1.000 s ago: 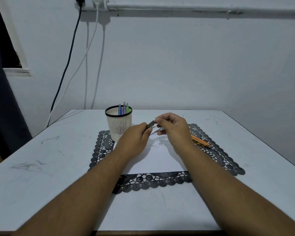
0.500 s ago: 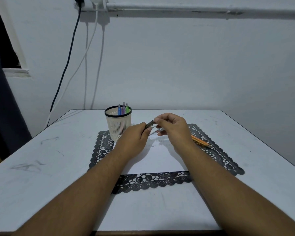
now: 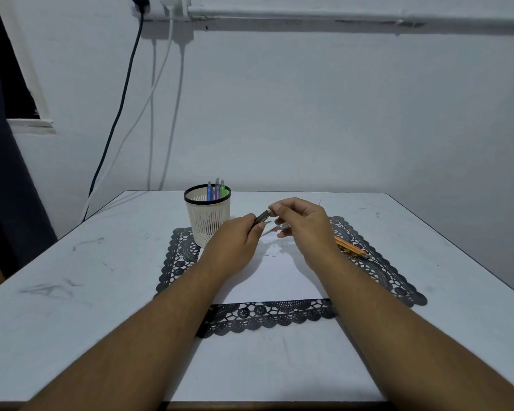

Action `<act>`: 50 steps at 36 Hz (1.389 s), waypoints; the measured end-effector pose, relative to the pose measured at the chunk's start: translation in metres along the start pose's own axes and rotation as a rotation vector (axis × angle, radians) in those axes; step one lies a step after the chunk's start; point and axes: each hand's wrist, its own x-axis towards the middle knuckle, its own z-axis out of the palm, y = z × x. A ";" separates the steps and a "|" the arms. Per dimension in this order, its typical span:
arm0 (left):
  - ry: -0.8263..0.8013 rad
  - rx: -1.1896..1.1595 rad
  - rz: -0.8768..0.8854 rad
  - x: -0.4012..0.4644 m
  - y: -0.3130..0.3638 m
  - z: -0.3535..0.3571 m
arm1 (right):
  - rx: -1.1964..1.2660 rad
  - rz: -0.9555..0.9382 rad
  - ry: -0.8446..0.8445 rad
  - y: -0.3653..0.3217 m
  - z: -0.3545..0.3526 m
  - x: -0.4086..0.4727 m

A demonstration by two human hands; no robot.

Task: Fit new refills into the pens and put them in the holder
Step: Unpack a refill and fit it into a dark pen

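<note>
Head view: our left hand [image 3: 235, 241] grips a dark pen [image 3: 261, 216] and our right hand [image 3: 301, 223] pinches its upper end, both hands close together above the paper [image 3: 273, 277], beside the holder [image 3: 208, 221]. We judge the refill fitting underway; next we should close the pen up, then drop it in.

Matt scuffed table [image 3: 72, 271], black lace-like mat [image 3: 377, 280], ribbed plastic holder [image 3: 208, 223].

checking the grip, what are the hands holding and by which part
The left hand grips a dark slim pen barrel by its lower part; the right hand pinches the barrel's upper end between its fingertips.
</note>
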 end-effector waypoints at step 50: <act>0.005 -0.858 -0.496 0.006 0.018 -0.005 | -0.529 -0.219 -0.009 0.012 0.004 -0.001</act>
